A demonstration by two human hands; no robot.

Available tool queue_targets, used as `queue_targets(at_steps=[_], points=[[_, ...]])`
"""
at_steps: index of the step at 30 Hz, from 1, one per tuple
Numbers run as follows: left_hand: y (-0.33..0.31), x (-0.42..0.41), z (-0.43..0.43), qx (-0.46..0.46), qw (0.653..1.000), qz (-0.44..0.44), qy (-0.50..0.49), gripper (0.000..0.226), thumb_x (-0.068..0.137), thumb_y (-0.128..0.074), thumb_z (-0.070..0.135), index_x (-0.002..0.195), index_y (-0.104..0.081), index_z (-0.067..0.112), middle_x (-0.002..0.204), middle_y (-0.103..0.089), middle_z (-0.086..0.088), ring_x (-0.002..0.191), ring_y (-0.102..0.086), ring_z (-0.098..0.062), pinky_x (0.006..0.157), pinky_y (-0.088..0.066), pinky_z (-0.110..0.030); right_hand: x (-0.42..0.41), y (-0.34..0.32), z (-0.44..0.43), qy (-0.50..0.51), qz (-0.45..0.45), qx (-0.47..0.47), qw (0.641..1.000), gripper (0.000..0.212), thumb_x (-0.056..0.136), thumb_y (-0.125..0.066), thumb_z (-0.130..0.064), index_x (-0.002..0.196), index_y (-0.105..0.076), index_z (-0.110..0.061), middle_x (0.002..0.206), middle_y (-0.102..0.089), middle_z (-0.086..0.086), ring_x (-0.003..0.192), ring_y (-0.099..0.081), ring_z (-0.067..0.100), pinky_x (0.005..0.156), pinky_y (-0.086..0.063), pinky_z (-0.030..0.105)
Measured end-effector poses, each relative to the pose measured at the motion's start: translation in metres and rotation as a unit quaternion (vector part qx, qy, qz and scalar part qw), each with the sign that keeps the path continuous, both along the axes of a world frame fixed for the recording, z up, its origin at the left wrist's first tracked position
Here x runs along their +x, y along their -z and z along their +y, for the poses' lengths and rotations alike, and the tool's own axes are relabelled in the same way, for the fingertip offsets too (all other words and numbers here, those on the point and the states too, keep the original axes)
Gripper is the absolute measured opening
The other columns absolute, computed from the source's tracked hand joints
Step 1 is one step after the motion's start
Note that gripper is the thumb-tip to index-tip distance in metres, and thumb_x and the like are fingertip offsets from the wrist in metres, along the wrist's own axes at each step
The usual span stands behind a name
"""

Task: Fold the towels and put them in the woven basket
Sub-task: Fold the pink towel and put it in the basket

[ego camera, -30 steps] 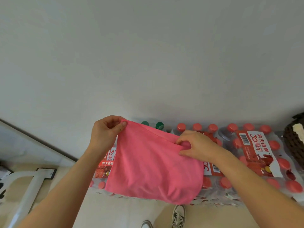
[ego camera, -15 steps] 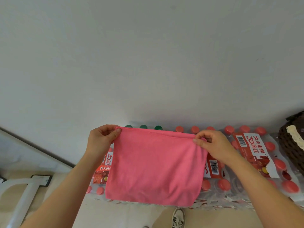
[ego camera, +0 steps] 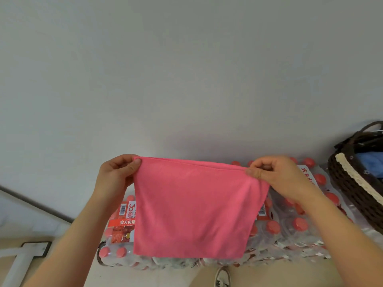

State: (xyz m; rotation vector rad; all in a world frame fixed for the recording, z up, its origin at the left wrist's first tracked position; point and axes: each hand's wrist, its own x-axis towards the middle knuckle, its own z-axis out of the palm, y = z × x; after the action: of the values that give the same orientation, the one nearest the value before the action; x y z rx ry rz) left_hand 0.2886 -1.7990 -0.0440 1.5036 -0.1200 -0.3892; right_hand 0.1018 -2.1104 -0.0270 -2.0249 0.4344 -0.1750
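Observation:
A pink towel (ego camera: 192,208) hangs flat and doubled in the air in front of me, its top edge stretched level. My left hand (ego camera: 118,175) pinches its upper left corner and my right hand (ego camera: 273,175) pinches its upper right corner. The dark brown woven basket (ego camera: 352,193) with a cream lace trim stands at the far right on the bottle packs, partly cut off by the frame edge. Blue cloth (ego camera: 371,164) lies inside it.
Shrink-wrapped packs of red-capped water bottles (ego camera: 290,226) lie in a row under the towel, against a plain white wall. A white frame (ego camera: 18,264) stands on the floor at lower left. A shoe (ego camera: 222,277) shows at the bottom.
My right hand has moved right, pulling the towel's top edge taut and level. The towel went from slack and slanted to a flat hanging rectangle. The view shifted right, showing more of the basket.

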Motion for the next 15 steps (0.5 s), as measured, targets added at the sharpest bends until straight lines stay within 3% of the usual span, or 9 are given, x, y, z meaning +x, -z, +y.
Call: queue_targets(at_steps=[3, 7, 10, 13, 15], points=[[-0.016, -0.007, 0.006, -0.021, 0.999, -0.014, 0.022, 0.011, 0.085, -0.062, 0.004, 0.082, -0.072, 0.009, 0.076, -0.065, -0.008, 0.070, -0.057, -0.019, 0.065, -0.049, -0.027, -0.017, -0.020, 0.004, -0.001, 0.009, -0.008, 1.000, 0.010, 0.074, -0.075, -0.029, 0.070, -0.074, -0.020, 0.067, -0.071, -0.001, 0.060, -0.056, 0.001, 0.061, -0.043, 0.015], [-0.040, -0.007, 0.001, -0.011, 0.998, -0.053, 0.045, 0.010, 0.084, -0.064, 0.004, 0.082, -0.071, 0.010, 0.075, -0.067, -0.005, 0.070, -0.060, -0.017, 0.065, -0.053, -0.023, -0.020, -0.045, -0.002, 0.004, 0.005, -0.121, 0.993, 0.016, 0.084, -0.069, -0.027, 0.070, -0.068, -0.018, 0.069, -0.066, 0.005, 0.063, -0.054, 0.008, 0.062, -0.043, 0.024], [-0.063, 0.003, -0.016, 0.001, 0.994, -0.106, 0.030, 0.011, 0.084, -0.066, 0.007, 0.080, -0.071, 0.016, 0.074, -0.065, 0.002, 0.073, -0.057, -0.012, 0.075, -0.048, -0.027, -0.004, -0.072, -0.010, 0.059, -0.047, -0.161, 0.984, 0.018, 0.088, -0.065, -0.026, 0.075, -0.065, -0.014, 0.067, -0.064, 0.003, 0.051, -0.058, 0.013, 0.049, -0.049, 0.024], [-0.091, 0.007, -0.029, -0.010, 0.983, -0.185, 0.004, 0.010, 0.083, -0.069, 0.010, 0.080, -0.071, 0.019, 0.061, -0.060, 0.014, 0.059, -0.048, -0.004, 0.061, -0.038, -0.020, 0.003, -0.103, -0.011, 0.106, -0.111, -0.194, 0.969, 0.018, 0.091, -0.062, -0.024, 0.081, -0.063, -0.010, 0.072, -0.062, 0.005, 0.043, -0.060, 0.014, 0.046, -0.055, 0.028], [-0.108, 0.002, -0.028, -0.034, 0.973, -0.230, 0.003, 0.008, 0.083, -0.069, 0.007, 0.085, -0.071, 0.015, 0.062, -0.062, 0.012, 0.054, -0.046, -0.007, 0.054, -0.037, -0.018, -0.004, -0.117, -0.008, 0.127, -0.138, -0.216, 0.958, 0.018, 0.093, -0.059, -0.023, 0.086, -0.061, -0.007, 0.065, -0.059, 0.003, 0.042, -0.061, 0.012, 0.043, -0.050, 0.020]])
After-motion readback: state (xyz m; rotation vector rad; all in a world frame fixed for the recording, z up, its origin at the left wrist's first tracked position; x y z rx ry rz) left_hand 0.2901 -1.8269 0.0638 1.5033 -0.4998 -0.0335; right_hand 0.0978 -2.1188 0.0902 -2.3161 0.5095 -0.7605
